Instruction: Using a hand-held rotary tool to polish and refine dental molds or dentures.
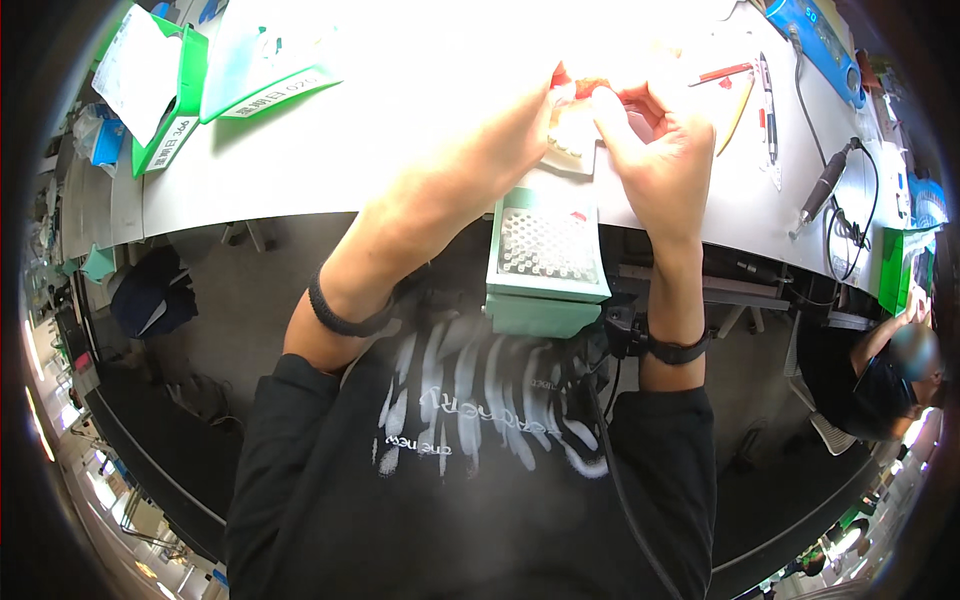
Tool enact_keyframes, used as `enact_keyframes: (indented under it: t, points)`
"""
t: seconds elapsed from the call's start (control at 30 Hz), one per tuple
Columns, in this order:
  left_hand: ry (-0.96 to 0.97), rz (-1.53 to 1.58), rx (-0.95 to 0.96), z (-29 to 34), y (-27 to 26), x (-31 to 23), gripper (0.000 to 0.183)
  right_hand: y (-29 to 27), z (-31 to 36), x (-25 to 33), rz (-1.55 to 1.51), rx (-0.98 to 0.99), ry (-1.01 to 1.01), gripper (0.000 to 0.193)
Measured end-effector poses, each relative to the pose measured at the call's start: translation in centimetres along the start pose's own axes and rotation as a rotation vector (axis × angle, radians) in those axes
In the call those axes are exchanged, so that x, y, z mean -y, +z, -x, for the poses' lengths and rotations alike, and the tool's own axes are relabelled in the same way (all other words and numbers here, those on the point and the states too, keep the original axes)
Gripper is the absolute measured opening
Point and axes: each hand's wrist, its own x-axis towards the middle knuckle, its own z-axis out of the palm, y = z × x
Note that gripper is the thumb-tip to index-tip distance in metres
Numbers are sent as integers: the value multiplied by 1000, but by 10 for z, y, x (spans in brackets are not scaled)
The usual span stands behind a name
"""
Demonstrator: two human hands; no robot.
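Note:
Over the white table, my left hand (522, 128) and my right hand (662, 160) meet with bent fingers. Between their fingertips is a small reddish-brown piece (592, 86), too small and glare-washed to name. Just below it lies a pale block with a row of cream, tooth-like bumps, resembling a dental model (566, 156); whether a hand touches it is unclear. Nearer to me, a pale green box (546, 312) with a perforated metal grate (548, 243) juts past the table's front edge. A tiny red bit lies on the grate.
Red and yellow pencils (736, 116) and slim pens (768, 110) lie right of my right hand. Farther right are a blue device (815, 45) and a dark corded handpiece (828, 187). Green trays (186, 90) stand at the left. Another person (880, 375) sits at the far right.

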Motion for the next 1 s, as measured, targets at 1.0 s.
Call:
enact_keyframes:
  t: [1.0]
  points:
    - [29, -44, 12, -2, 6, 16, 23, 1, -1, -7, -108, -32, 14, 8]
